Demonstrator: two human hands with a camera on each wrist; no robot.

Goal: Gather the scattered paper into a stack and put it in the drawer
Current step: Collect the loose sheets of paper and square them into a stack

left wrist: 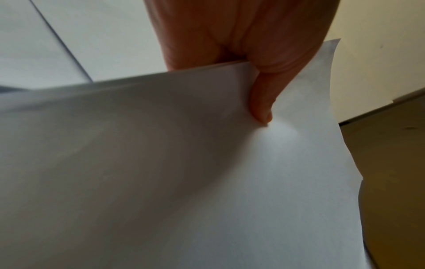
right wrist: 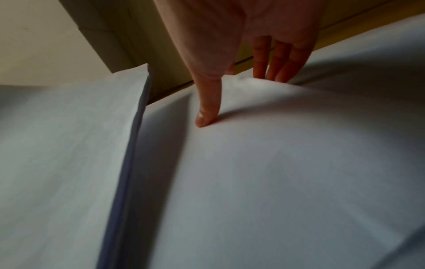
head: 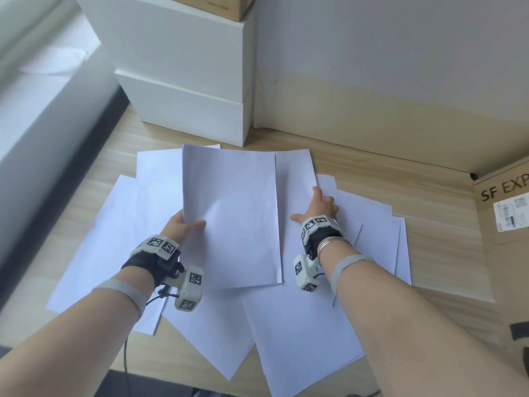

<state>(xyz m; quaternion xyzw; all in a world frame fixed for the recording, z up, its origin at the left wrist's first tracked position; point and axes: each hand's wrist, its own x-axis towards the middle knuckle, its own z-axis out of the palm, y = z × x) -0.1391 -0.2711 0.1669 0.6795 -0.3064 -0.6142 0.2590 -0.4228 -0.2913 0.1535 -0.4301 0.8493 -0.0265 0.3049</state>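
Several white sheets (head: 114,239) lie scattered and overlapping on the wooden table (head: 400,173). My left hand (head: 187,223) grips a thin stack of paper (head: 232,216) by its near left edge and holds it tilted above the others. Its thumb (left wrist: 262,109) lies on top of the stack (left wrist: 207,163), with the fingers hidden beneath. My right hand (head: 317,207) pinches a sheet (head: 300,296) lying to the right of the stack. The thumb (right wrist: 205,116) presses on top and the fingers (right wrist: 276,63) reach over its far edge, so that sheet (right wrist: 276,163) bulges up between them.
A white drawer unit (head: 186,81) stands at the back of the table, with a cardboard box (head: 229,4) on top of it. A large brown carton (head: 503,219) stands at the right edge. A wall runs behind, and the table's front edge is close to me.
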